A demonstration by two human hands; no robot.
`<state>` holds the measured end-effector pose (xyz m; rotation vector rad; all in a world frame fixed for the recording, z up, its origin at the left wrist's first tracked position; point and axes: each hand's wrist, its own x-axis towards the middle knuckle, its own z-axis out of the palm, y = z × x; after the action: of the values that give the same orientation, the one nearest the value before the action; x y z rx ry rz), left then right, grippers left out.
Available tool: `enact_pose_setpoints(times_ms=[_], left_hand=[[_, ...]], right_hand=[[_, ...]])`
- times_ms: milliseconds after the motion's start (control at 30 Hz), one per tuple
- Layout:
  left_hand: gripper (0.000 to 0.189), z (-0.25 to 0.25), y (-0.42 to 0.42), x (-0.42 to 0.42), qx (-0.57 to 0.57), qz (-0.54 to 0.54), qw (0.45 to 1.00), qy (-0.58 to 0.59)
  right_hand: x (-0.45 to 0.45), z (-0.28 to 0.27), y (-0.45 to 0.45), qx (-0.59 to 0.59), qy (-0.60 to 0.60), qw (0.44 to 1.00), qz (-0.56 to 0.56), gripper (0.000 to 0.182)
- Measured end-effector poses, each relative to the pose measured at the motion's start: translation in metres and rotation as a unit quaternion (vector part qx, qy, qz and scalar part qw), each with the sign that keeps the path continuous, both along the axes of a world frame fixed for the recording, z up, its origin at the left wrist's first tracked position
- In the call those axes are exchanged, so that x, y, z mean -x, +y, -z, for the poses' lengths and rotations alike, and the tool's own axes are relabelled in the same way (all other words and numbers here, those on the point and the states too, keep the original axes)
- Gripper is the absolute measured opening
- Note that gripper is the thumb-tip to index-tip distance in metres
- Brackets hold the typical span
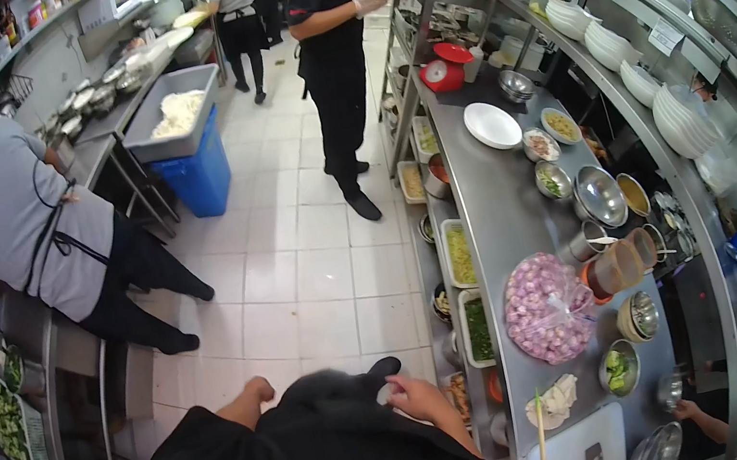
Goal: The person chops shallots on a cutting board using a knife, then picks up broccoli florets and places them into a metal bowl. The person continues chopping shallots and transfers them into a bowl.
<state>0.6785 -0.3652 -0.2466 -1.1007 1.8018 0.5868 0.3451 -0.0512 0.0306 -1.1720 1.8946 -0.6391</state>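
My left hand [262, 389] hangs at my left side over the tiled floor, with its fingers curled. Whether anything is inside it cannot be seen. My right hand [417, 396] is in front of my black clothing, near the steel counter [477, 226]. Its fingers pinch a small whitish item [385, 394] that is too blurred to name. On the counter to my right are a clear bag of peeled shallots [548, 308], a crumpled cloth [557, 402], a white cutting board [580, 447] and a green-tipped stick [542, 435].
A person in grey [32, 206] bends at the left bench; a person in black [339, 52] stands ahead in the aisle. A blue bin [195, 178] carries a grey tub [169, 88]. Bowls, a red scale [443, 75] and stacked plates [492, 125] line the counter. Another person's hand [687, 409] shows beyond it.
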Motion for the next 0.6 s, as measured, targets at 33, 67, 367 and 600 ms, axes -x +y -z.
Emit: enact_pose_setpoints(times_ms=[33,67,367,600], left_hand=[[0.028,-0.01,-0.002,0.014,-0.14,0.06,0.987,-0.05],[0.027,-0.022,0.0,0.004,-0.017,0.06,0.997,0.047],[0.019,-0.038,-0.103,0.008,0.139,0.0,0.967,0.215],[0.027,-0.03,-0.146,0.081,-0.034,0.221,0.921,0.318]], right_hand=[[-0.003,0.014,0.008,-0.037,0.01,0.999,-0.003,0.056],[-0.007,0.031,0.017,-0.07,0.015,0.997,-0.005,0.056],[-0.017,0.033,-0.005,-0.154,0.061,0.985,0.044,0.058],[-0.031,-0.008,-0.121,-0.088,0.106,0.983,0.123,0.06]])
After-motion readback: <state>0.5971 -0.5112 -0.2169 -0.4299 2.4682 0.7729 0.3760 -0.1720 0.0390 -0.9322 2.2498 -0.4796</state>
